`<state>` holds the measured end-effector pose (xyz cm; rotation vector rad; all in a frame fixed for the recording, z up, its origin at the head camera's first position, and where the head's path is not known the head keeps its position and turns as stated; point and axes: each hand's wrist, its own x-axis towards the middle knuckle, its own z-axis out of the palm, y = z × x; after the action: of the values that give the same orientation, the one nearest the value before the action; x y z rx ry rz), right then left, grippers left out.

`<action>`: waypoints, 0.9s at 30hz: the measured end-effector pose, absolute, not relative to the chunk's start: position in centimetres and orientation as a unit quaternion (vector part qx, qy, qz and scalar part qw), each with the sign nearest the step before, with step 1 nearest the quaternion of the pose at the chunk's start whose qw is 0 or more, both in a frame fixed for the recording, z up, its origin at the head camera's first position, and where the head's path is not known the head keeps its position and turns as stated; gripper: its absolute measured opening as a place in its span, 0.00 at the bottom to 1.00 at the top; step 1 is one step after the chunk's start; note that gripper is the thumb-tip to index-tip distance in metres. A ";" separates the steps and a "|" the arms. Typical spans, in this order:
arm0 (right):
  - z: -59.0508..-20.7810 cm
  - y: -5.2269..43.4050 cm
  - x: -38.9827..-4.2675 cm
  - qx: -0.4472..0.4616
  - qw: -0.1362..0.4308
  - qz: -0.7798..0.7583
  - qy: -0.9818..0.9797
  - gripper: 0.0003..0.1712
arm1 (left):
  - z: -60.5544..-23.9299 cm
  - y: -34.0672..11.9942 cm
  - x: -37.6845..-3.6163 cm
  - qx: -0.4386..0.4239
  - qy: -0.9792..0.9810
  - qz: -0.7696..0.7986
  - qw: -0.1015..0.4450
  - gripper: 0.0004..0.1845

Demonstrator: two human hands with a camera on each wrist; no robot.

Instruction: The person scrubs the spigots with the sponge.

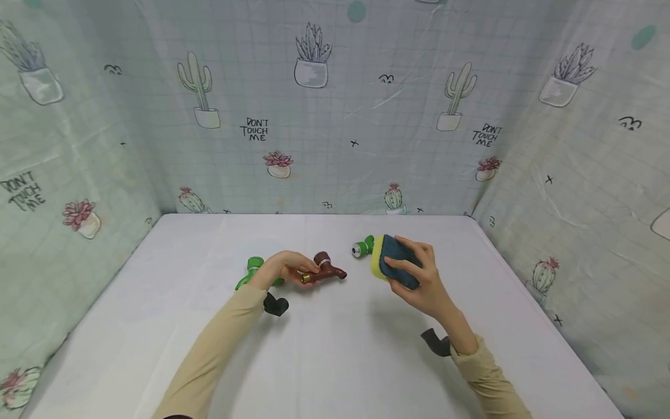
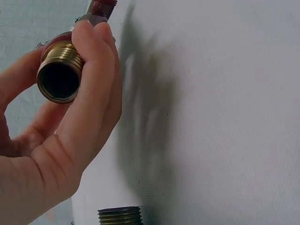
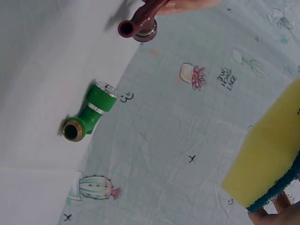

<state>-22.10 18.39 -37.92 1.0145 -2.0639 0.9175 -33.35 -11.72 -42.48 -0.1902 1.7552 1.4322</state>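
The left hand grips the brown tap, whose brass threaded end faces back toward the wrist. To its right, apart from the tap, the right hand clasps a yellow-and-blue sponge. One green tap lies on the white surface between the hands, farther back; another sits left of the brown tap.

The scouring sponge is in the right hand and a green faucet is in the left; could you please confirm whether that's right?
Not quite: the left hand holds a reddish-brown faucet, as the head view shows; the right hand does hold the scouring sponge.
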 end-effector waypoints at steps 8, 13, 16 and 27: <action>-38.0 18.1 -22.0 0.381 0.319 0.348 -0.795 0.26 | -43.1 -12.1 -33.5 -0.130 0.682 0.606 0.388 0.12; -38.1 18.0 -22.0 0.376 0.317 0.344 -0.800 0.27 | -43.0 -12.6 -33.0 -0.104 0.716 0.599 0.344 0.25; -38.2 18.0 -22.1 0.376 0.316 0.342 -0.801 0.28 | -43.0 -13.0 -32.6 -0.097 0.717 0.615 0.314 0.27; -38.7 18.2 -22.1 0.377 0.315 0.335 -0.804 0.27 | -42.7 -13.7 -31.4 -0.110 0.660 0.687 0.283 0.25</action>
<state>-22.08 18.23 -38.74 0.9942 -2.1185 0.8841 -31.41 -13.73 -42.71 -0.2946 1.7677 1.8390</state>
